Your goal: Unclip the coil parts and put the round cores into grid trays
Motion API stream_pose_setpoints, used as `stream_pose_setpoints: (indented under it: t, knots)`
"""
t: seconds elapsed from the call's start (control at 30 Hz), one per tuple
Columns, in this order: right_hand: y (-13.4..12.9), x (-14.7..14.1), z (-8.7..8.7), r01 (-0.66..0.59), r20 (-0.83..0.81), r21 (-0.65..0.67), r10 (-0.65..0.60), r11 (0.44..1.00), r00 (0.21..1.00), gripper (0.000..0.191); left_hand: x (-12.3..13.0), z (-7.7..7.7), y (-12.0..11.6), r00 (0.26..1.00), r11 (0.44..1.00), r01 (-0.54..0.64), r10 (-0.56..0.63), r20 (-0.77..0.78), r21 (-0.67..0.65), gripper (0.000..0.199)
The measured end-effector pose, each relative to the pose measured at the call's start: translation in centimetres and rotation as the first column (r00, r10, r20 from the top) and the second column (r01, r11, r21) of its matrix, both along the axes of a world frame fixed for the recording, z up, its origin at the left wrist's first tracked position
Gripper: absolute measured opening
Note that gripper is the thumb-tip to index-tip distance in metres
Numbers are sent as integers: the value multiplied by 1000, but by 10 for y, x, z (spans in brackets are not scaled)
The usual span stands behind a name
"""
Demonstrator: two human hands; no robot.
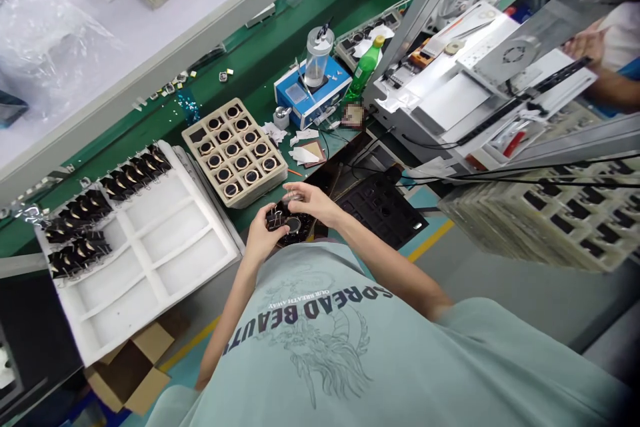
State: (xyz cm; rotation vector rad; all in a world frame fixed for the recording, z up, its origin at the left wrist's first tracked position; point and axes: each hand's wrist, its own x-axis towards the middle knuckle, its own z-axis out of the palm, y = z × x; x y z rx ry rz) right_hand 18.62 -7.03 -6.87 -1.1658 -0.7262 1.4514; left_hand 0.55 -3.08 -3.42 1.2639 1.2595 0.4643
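My left hand (264,235) is closed around a black binder clip (275,219) with wire handles, just in front of my shirt. Beside its thumb shows a round, dark-faced watch case (293,224); whether the clip grips it I cannot tell. My right hand (316,204) is close by, its fingers curled over a small shiny piece (293,197) too small to name. Beyond my hands, a beige compartment tray (239,199) holds several round watch cases. To the left, a white foam tray (165,280) carries rows of black binder clips (135,177).
A blue device (295,105) with a clear canister and a green bottle (367,65) stand at the bench's back. Stacked trays (560,213) and a white machine (445,107) are at right. An open cardboard box (133,370) sits below left. Another person's hand (587,47) shows far right.
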Motion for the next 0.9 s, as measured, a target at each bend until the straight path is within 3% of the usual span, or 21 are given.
stream_pose_setpoints:
  t: [0.07, 0.17, 0.33, 0.47, 0.53, 0.63, 0.77, 0.83, 0.9]
  knots:
    - [0, 1, 2, -133, 62, 6, 132, 991, 989, 67, 0, -2, 2, 996, 996, 87, -87, -2, -19, 70]
    - [1, -3, 2, -232, 193, 30, 223, 972, 956, 40, -3, -8, 2, 983, 983, 173, -168, 75, -61, 73]
    - [0, -11, 4, -209, 423, 97, 150, 973, 893, 30, -12, -18, 1, 975, 971, 207, -195, 108, -122, 75]
    - [4, -10, 8, -229, 398, 63, 186, 971, 898, 36, -26, -19, -3, 973, 962, 218, -202, 109, -164, 74]
    - [9, -11, 4, -265, 380, 2, 244, 964, 892, 41, -38, -17, -7, 985, 966, 157, -139, 102, -206, 74]
    - [14, -17, -14, -298, 356, -78, 305, 952, 883, 48, -59, -16, -17, 998, 951, -27, 41, 40, -309, 75]
    - [8, -22, -38, -272, 305, -146, 305, 951, 902, 70, -73, -19, -25, 961, 851, -225, 275, 38, -474, 66]
    - [-2, -21, -37, -362, 200, -94, 374, 927, 906, 87, -66, -22, -24, 929, 801, -241, 353, 107, -548, 58]
    - [-15, -17, -28, -419, 130, 4, 415, 908, 901, 94, -50, -26, -21, 899, 757, -174, 383, 211, -630, 50]
